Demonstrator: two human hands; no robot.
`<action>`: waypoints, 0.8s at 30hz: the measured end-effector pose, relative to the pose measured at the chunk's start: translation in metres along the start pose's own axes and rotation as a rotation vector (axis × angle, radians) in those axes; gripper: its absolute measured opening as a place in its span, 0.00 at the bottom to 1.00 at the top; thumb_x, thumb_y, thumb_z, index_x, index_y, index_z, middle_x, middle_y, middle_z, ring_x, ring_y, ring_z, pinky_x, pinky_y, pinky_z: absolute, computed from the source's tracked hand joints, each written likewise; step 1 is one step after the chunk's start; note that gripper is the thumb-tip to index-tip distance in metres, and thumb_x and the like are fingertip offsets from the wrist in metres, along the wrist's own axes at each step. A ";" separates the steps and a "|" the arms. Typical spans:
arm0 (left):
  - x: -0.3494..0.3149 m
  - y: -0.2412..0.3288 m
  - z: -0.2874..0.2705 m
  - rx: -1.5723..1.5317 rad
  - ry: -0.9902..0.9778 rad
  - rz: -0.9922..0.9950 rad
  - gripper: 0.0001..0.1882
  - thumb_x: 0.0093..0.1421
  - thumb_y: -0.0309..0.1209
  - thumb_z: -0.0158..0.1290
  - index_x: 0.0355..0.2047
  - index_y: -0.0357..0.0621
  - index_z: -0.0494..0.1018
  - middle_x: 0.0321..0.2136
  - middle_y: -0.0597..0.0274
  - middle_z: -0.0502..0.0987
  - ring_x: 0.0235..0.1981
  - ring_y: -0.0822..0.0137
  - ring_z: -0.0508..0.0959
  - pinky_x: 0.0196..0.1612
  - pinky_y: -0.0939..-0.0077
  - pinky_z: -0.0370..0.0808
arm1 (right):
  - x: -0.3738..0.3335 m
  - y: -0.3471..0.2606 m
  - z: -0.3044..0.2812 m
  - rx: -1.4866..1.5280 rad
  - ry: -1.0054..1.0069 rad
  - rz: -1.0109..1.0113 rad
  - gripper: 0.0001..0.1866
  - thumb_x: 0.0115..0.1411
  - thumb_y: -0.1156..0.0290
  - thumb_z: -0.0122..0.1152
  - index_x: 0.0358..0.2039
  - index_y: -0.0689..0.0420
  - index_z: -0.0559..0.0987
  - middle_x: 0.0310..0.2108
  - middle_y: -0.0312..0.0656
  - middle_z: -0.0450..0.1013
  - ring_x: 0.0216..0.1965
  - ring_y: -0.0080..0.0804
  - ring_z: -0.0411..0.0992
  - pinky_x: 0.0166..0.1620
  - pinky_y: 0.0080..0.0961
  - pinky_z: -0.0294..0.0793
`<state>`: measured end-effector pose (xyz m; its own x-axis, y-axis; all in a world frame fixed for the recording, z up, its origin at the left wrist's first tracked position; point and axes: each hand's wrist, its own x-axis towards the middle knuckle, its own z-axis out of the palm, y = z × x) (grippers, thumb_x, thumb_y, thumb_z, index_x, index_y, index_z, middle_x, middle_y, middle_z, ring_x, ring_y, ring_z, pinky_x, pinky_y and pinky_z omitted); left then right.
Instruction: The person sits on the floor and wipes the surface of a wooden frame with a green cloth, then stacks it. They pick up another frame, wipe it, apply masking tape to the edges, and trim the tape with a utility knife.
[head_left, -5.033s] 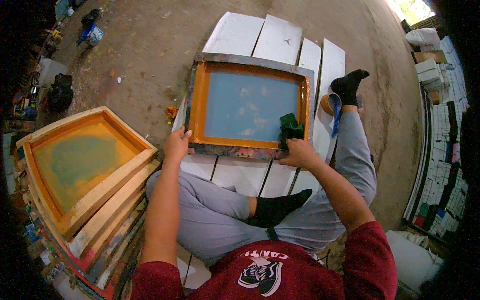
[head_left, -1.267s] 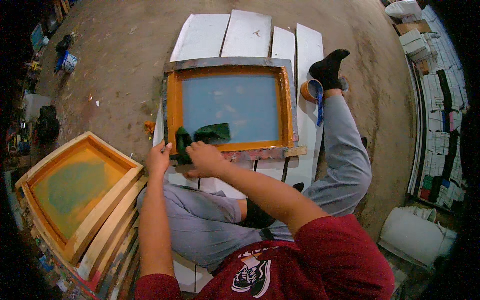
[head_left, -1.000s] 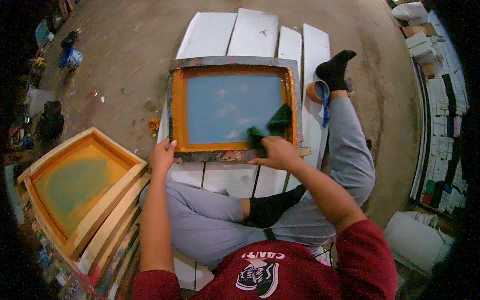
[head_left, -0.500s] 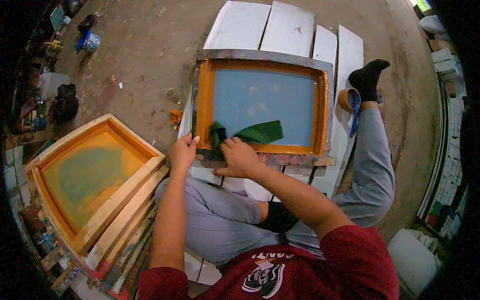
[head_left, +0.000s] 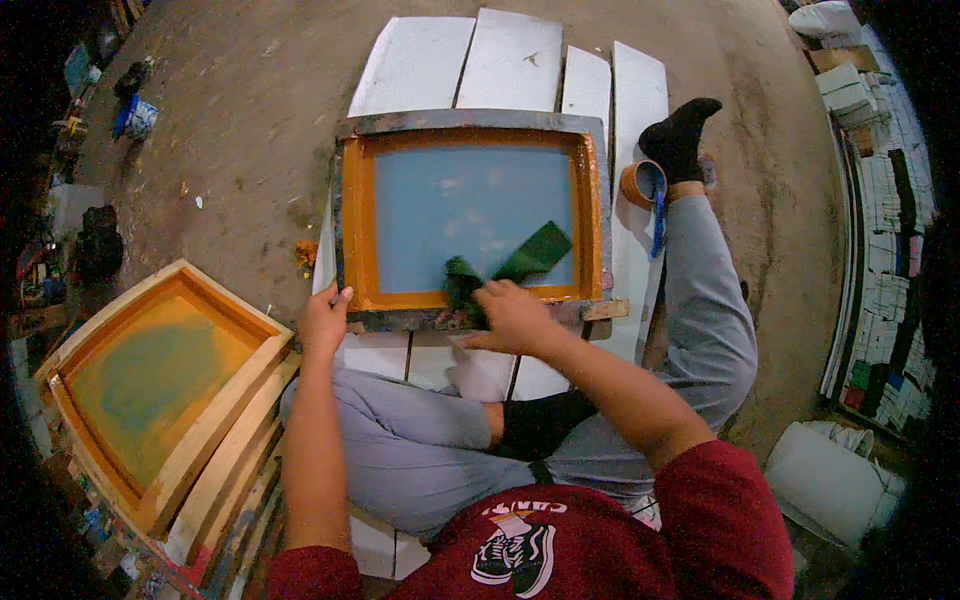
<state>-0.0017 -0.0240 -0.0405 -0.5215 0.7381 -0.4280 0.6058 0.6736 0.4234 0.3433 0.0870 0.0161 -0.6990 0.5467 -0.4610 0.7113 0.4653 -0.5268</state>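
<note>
A silk-screen frame [head_left: 470,122] lies before me, its pale blue mesh [head_left: 430,215] edged in orange. My left hand [head_left: 323,322] grips the frame's near left corner, thumb on top. Closed on a dark green cloth [head_left: 540,253], my right hand [head_left: 517,318] is over the frame's near edge, right of its middle. Two ends of the cloth stick out past the fingers over the mesh. The cloth is a little blurred, and its gripped part is hidden under the hand.
White boards [head_left: 515,60] lie under the frame. More wooden screens [head_left: 225,425] are stacked at my left. A brown cup-like container [head_left: 640,185] with a blue strip stands by my right foot [head_left: 675,145]. A white container [head_left: 835,485] sits at the lower right.
My right hand has moved the green cloth rightward along the frame's near side. My left hand stays at the corner. The whole view has shifted, so the scene appears further left.
</note>
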 end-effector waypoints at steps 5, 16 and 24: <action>-0.001 -0.001 0.001 0.040 0.042 0.012 0.29 0.67 0.53 0.58 0.58 0.45 0.80 0.47 0.45 0.84 0.48 0.44 0.83 0.52 0.54 0.78 | -0.053 0.056 -0.035 -0.191 -0.024 0.271 0.44 0.51 0.34 0.72 0.49 0.65 0.79 0.49 0.55 0.76 0.55 0.54 0.73 0.58 0.46 0.76; -0.009 0.023 -0.012 0.089 0.020 -0.013 0.30 0.67 0.53 0.58 0.60 0.46 0.78 0.50 0.44 0.83 0.50 0.43 0.83 0.55 0.53 0.77 | 0.058 -0.051 0.046 -0.033 0.125 -0.184 0.43 0.47 0.36 0.73 0.48 0.64 0.80 0.49 0.51 0.75 0.54 0.52 0.71 0.57 0.45 0.74; 0.003 0.011 0.003 0.041 -0.042 -0.012 0.29 0.67 0.52 0.59 0.59 0.46 0.79 0.48 0.43 0.84 0.49 0.43 0.83 0.53 0.52 0.78 | 0.078 -0.087 0.052 -0.005 0.123 -0.222 0.43 0.50 0.35 0.71 0.53 0.62 0.79 0.51 0.52 0.76 0.56 0.54 0.72 0.57 0.49 0.77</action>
<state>0.0059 -0.0144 -0.0395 -0.5034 0.7273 -0.4665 0.6243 0.6794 0.3857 0.2228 0.0525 -0.0112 -0.8240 0.5111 -0.2444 0.5423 0.5867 -0.6015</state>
